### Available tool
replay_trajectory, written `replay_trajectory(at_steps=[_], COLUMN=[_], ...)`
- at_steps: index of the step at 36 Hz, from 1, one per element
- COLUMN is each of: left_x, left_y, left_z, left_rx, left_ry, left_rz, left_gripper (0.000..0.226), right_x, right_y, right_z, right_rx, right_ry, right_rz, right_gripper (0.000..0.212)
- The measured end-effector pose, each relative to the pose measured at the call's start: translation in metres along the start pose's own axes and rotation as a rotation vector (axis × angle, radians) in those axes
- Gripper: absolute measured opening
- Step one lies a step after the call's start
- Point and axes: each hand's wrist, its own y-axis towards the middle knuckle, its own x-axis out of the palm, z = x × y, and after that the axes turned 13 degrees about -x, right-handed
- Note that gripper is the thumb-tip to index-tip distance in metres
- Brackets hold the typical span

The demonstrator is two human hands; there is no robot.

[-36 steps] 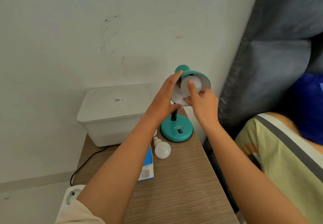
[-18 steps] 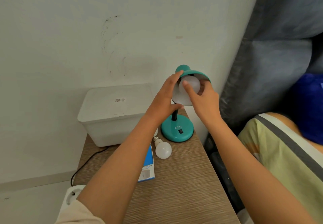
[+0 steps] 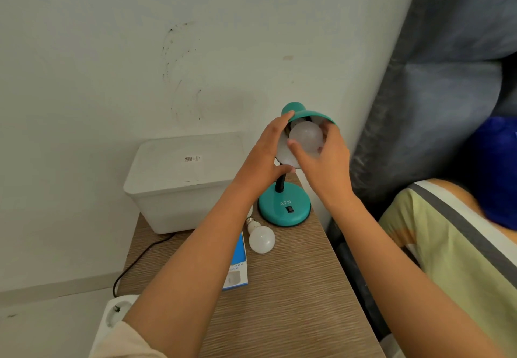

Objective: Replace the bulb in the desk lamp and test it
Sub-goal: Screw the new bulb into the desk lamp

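Observation:
A teal desk lamp stands at the back of the wooden table, its round base with a black switch facing me. My left hand grips the left rim of the lamp shade. A white bulb sits inside the shade, and my right hand has its fingers wrapped around it. The bulb's screw end is hidden in the shade. A second white bulb lies on the table in front of the base.
A white lidded plastic box stands against the wall at the left. A blue bulb carton lies partly under my left forearm. A black cord runs off the table's left edge toward a white socket strip. Bedding lies to the right.
My right hand has turned around the bulb, fingers shifting from its front to its right side and thumb to its lower left. My left hand has stayed on the shade.

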Motion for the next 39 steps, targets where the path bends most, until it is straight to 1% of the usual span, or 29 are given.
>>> replay_trajectory(at_steps=[2,3,6,8,10,11,13,14,16,17,19,20,21,24,25,26,28,30,32,34,35,37,39], left_x=[0.001,0.001,-0.001,-0.001,0.0,0.001,0.0,0.0,-0.002,-0.002,0.0,0.0,0.001,0.0,-0.001,-0.001,0.0,0.0,-0.001,-0.002,-0.001,0.0,0.0], left_y=[0.0,0.0,0.0,0.0,-0.001,-0.001,-0.001,-0.001,-0.001,-0.001,-0.001,-0.001,-0.001,-0.001,-0.001,-0.001,-0.001,-0.001,-0.001,0.0,0.0,0.0,-0.001], left_z=[0.001,0.001,0.001,0.002,0.004,0.004,0.004,0.004,0.004,0.003,0.004,0.004,0.004,0.004,0.004,0.005,0.005,0.005,0.005,0.006,0.006,0.006,0.005], left_rx=[-0.004,-0.003,0.007,0.01,0.007,0.006,0.004,0.002,-0.001,-0.004,-0.009,-0.01,-0.011,-0.011,-0.012,-0.012,-0.006,-0.002,-0.001,-0.003,-0.005,-0.008,-0.007], left_ry=[-0.012,-0.016,-0.01,-0.011,-0.015,-0.02,-0.029,-0.025,-0.011,-0.011,-0.021,-0.023,-0.026,-0.02,-0.019,-0.021,-0.023,-0.024,-0.02,-0.013,-0.014,-0.017,-0.024], left_rz=[0.0,0.004,0.021,0.019,0.013,0.012,0.015,0.019,0.018,0.013,0.007,0.006,0.007,0.014,0.013,0.009,0.005,0.011,0.021,0.017,0.012,0.001,-0.008], left_gripper=[0.102,0.102,0.105,0.105,0.104,0.102,0.103,0.104,0.107,0.107,0.105,0.104,0.104,0.108,0.109,0.108,0.105,0.104,0.106,0.108,0.109,0.108,0.106], right_x=[0.001,0.001,0.0,-0.001,0.0,0.0,-0.001,-0.002,-0.004,-0.005,-0.004,-0.004,-0.004,-0.006,-0.005,-0.004,-0.002,-0.002,-0.003,-0.004,-0.004,-0.004,-0.006], right_y=[-0.003,-0.003,0.001,0.001,-0.003,-0.004,-0.004,-0.002,0.002,0.003,0.002,0.002,0.003,0.007,0.007,0.006,0.002,0.0,0.004,0.008,0.008,0.005,0.002], right_z=[-0.002,-0.001,0.001,0.002,0.0,-0.001,0.0,0.0,-0.001,-0.001,-0.001,-0.002,-0.001,-0.001,-0.001,-0.002,-0.003,-0.001,-0.001,-0.001,-0.002,-0.003,-0.004], right_rx=[-0.091,-0.096,0.041,0.068,-0.025,-0.074,-0.086,-0.046,0.019,0.003,-0.093,-0.126,-0.122,0.043,0.062,0.048,-0.049,-0.105,-0.024,0.073,0.08,0.003,-0.104], right_ry=[-0.067,-0.083,-0.045,-0.016,-0.042,-0.069,-0.086,-0.062,-0.024,-0.037,-0.099,-0.128,-0.134,0.0,0.026,0.018,-0.044,-0.081,-0.001,0.073,0.071,0.001,-0.104], right_rz=[-0.03,-0.037,-0.031,-0.03,-0.022,-0.027,-0.025,-0.018,-0.032,-0.046,-0.088,-0.103,-0.099,-0.032,-0.017,-0.023,-0.047,-0.056,-0.006,0.041,0.046,0.027,-0.035], right_gripper=[0.06,0.057,0.039,0.045,0.059,0.062,0.056,0.053,0.054,0.057,0.061,0.06,0.056,0.038,0.039,0.045,0.058,0.057,0.053,0.053,0.054,0.058,0.061])
